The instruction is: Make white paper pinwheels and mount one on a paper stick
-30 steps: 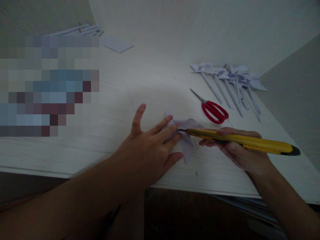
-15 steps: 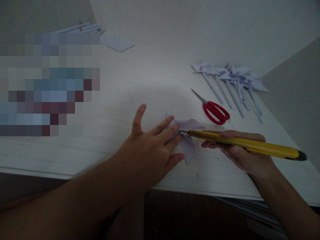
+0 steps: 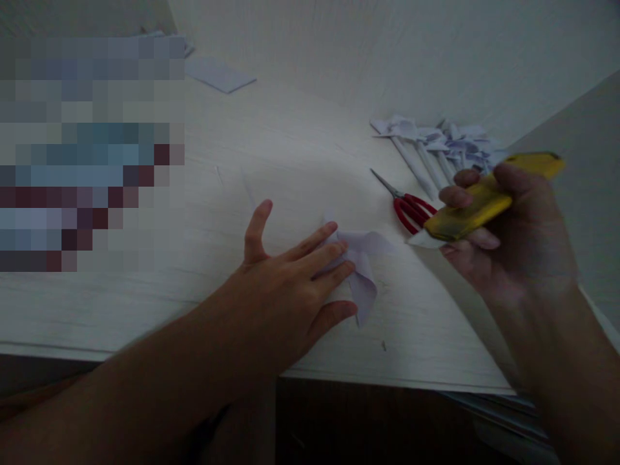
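**Folded paper pressed down at centre of frame; cutter in hand**

From my remote post, I locate the folded paper just right of centre, lying on the bench. I judge it very light, soft and easily creased, likely to slide or tear if dragged; its middle, where the folds meet, looks the sound place to hold, with the loose points left alone. In appearance it is white and plain, with curled, pointed flaps spreading right and downward; its centre is hidden from me.

The left hand lies spread, fingertips pressing the paper and grasping nothing. The right hand grips a yellow cutter at right of frame, its pale end pointing left. Beyond it I note red-handled scissors and paper-topped sticks at upper right.
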The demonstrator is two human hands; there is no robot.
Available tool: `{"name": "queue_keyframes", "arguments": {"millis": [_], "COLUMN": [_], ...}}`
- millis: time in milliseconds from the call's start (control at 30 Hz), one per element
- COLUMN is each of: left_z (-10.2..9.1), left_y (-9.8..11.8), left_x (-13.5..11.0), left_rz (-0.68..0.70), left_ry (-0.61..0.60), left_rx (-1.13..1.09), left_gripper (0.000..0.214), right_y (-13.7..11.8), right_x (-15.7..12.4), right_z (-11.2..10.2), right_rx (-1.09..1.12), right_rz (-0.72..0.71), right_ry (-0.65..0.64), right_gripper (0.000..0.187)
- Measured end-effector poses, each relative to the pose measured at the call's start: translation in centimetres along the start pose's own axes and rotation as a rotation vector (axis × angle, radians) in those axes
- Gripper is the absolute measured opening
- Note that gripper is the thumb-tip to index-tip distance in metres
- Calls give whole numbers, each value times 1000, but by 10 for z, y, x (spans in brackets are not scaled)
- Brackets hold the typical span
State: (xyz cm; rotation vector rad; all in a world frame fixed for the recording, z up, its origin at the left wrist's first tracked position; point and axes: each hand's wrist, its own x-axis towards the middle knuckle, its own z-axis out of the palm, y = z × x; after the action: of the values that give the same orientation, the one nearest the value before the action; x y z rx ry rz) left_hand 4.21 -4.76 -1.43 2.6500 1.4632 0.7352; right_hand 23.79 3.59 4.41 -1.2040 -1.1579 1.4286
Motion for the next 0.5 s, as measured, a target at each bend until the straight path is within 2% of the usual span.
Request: {"name": "queue_keyframes", "arguments": {"millis": [133,233,333,500], "left_z": [0,3,7,5], "left_y": [-1,-2,-3,-1], "left_x": [0,0,0,0], "left_rz": [13,13,16,2], "left_ry": [5,15,19,-2], "left_rx": [35,61,67,65], "left_gripper": [30,30,33,36], "right_y": [3,15,27,35], "right_x": [17,31,39,43], "right_z": [26,38,43,44], "right_rx": [-52,-106,-146,-160], "right_rz": [-18,-4,-14,-1], "right_ry": [-18,-99,-118,-70], "right_gripper": [32,34,39,41]}}
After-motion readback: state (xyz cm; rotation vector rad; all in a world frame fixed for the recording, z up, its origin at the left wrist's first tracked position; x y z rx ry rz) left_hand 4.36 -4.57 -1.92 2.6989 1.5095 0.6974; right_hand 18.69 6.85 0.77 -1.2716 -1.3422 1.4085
